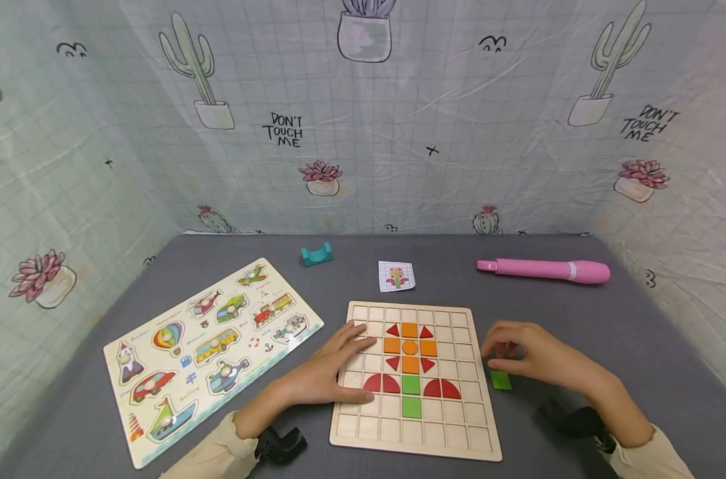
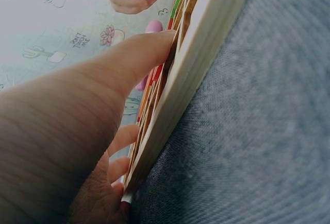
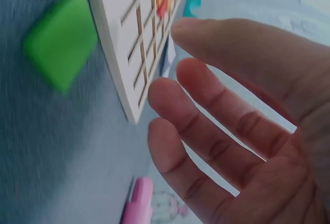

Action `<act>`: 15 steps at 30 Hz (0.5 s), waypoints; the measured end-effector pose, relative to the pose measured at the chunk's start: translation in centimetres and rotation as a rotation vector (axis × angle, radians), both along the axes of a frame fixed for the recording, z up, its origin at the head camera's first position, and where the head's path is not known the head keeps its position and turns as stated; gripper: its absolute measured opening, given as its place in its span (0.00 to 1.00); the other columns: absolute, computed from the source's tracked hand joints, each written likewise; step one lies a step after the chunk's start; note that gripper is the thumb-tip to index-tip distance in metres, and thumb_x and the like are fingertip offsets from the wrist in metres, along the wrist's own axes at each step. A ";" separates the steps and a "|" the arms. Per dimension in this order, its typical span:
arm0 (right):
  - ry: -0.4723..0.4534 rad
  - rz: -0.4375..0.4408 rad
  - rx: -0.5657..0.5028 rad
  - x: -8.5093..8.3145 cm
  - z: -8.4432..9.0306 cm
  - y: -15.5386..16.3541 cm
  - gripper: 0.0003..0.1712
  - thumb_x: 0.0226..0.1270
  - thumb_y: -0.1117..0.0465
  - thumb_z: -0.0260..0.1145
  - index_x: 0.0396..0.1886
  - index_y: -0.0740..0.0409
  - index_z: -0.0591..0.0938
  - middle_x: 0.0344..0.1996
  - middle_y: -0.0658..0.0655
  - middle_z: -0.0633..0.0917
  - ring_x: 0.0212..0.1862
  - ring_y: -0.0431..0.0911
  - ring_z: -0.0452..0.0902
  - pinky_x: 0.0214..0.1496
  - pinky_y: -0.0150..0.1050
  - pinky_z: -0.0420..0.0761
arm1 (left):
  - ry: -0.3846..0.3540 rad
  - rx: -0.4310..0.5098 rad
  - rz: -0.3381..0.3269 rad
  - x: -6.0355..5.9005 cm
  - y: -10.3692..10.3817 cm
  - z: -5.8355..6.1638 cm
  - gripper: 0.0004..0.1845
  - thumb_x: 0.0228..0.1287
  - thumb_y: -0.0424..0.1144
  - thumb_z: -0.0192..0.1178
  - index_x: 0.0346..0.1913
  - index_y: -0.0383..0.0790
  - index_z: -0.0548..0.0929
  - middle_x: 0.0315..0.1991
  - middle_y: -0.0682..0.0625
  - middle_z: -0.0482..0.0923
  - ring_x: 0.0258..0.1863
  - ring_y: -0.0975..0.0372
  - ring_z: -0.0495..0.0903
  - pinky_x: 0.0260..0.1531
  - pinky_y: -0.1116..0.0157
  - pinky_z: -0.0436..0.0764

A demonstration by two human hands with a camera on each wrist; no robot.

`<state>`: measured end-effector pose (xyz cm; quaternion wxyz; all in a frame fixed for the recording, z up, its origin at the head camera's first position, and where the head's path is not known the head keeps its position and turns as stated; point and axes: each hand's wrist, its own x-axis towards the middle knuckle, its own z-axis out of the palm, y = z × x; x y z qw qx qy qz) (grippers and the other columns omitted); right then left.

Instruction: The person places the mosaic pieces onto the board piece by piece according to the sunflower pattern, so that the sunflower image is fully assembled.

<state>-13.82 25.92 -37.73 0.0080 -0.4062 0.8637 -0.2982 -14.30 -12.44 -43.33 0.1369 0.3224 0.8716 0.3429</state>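
Note:
A wooden grid board [image 1: 467,416] lies on the grey table, with a flower pattern of orange, red and green tiles in its cells. My left hand [image 1: 317,372] rests on the board's left side, fingers spread and thumb along the lower cells. Off the right edge, a loose green square tile [image 1: 502,381] lies flat on the table, partly covered by my right hand [image 1: 533,349] in the head view. In the right wrist view, that hand's fingers are loosely bent with nothing between them, and the green tile [image 3: 62,41] lies apart from the fingertips.
A small printed pattern card [image 1: 396,276] lies behind the board. To the left is a vehicle peg puzzle [image 1: 177,392]. A teal curved block [image 1: 317,255] and a pink microphone-shaped toy [image 1: 542,269] sit near the back. Patterned cloth [image 1: 363,179] hangs around the table.

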 end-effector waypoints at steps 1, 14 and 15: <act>0.008 0.001 -0.002 -0.1 0.0 0.4 0.12 0.57 0.69 0.73 0.38 0.52 0.84 0.36 0.46 0.81 0.33 0.32 0.73 0.31 0.33 0.78 | -0.001 0.000 0.001 0.0 0.0 0.0 0.46 0.54 0.58 0.69 0.74 0.49 0.63 0.78 0.49 0.46 0.78 0.53 0.36 0.68 0.39 0.54; 0.067 -0.073 0.012 -1.3 -0.7 5.0 0.15 0.50 0.73 0.75 0.37 0.56 0.84 0.34 0.49 0.83 0.35 0.36 0.78 0.32 0.35 0.81 | 0.004 0.007 -0.004 0.1 0.0 0.1 0.46 0.54 0.58 0.69 0.74 0.48 0.63 0.78 0.49 0.46 0.78 0.53 0.37 0.68 0.38 0.53; 0.077 -0.076 0.005 -1.4 -0.8 5.3 0.15 0.49 0.73 0.75 0.37 0.56 0.84 0.34 0.49 0.83 0.34 0.36 0.78 0.32 0.34 0.81 | 0.004 0.008 -0.004 0.1 0.0 0.1 0.46 0.54 0.58 0.69 0.74 0.48 0.63 0.78 0.49 0.46 0.78 0.53 0.37 0.68 0.38 0.53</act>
